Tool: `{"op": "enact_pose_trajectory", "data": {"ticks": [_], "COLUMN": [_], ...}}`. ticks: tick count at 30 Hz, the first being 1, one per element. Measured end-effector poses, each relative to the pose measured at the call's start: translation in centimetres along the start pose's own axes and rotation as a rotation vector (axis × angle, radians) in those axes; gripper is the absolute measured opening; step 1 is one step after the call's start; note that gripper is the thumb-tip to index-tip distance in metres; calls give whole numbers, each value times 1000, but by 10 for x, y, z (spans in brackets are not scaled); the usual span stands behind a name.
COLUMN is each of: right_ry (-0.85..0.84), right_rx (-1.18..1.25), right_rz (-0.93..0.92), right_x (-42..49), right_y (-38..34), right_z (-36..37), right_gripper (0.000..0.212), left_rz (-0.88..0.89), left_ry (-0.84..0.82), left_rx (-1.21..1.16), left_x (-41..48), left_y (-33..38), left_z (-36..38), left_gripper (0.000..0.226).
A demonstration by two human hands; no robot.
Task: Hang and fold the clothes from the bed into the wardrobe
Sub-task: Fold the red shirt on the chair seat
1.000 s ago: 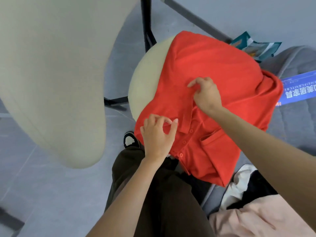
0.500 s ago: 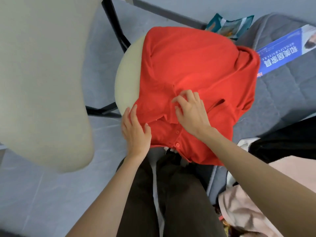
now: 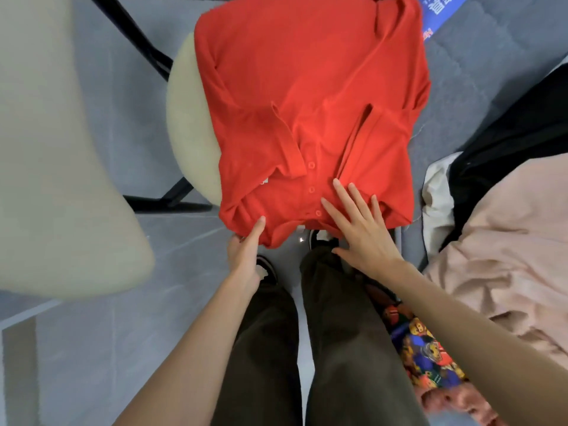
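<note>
On the round cream seat [image 3: 187, 133], the red polo shirt [image 3: 307, 87] lies folded. At its near edge the left hand [image 3: 244, 256] pinches a corner, while the right hand [image 3: 359, 232] presses flat, fingers straight, beside the buttons.

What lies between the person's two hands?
In the head view, the buttoned front of the shirt lies between the left hand and the right hand.

I'm getting soft, even indoor light, fairly bright, with no glare. The red shirt [image 3: 307, 87] is reading oversaturated in the middle, and faint shadows are sitting under its folds. The wide lens is bending the edges. The big cream shape [image 3: 61, 155] at left is smearing out of focus, and the lower right corner is blurring.
</note>
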State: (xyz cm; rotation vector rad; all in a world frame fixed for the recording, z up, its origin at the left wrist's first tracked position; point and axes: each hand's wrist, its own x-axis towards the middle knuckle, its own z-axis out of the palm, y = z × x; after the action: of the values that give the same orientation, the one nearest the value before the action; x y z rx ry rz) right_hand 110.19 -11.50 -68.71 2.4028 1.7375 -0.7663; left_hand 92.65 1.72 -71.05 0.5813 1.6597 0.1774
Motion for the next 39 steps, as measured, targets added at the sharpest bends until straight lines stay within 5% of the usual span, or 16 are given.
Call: {"op": "enact_pose_trajectory", "data": {"ticks": [7, 19, 25, 34, 37, 39], "right_ry": [24, 164, 229, 513, 576, 537], "right_rx": [51, 184, 143, 552, 549, 534], "right_rz": [103, 253, 233, 250, 309, 317], "right_x": [-26, -30, -13, -13, 5, 29], "right_y": [-23, -46, -33, 1, 12, 23], "right_z": [16, 30, 25, -29, -62, -87], "right_gripper": [120, 122, 99, 59, 34, 35], "left_rz": [-6, -133, -109, 84, 136, 147], "left_ry": [-136, -176, -107, 71, 93, 87], "left_rx": [-54, -357, -425, -542, -590, -610], "left_x": [-21, -65, -73, -79, -76, -70], "left_y": [4, 37, 56, 97, 128, 150], "left_z": [-4, -2, 7, 22, 40, 51], "left_gripper": [6, 32, 37, 28, 31, 30]}}
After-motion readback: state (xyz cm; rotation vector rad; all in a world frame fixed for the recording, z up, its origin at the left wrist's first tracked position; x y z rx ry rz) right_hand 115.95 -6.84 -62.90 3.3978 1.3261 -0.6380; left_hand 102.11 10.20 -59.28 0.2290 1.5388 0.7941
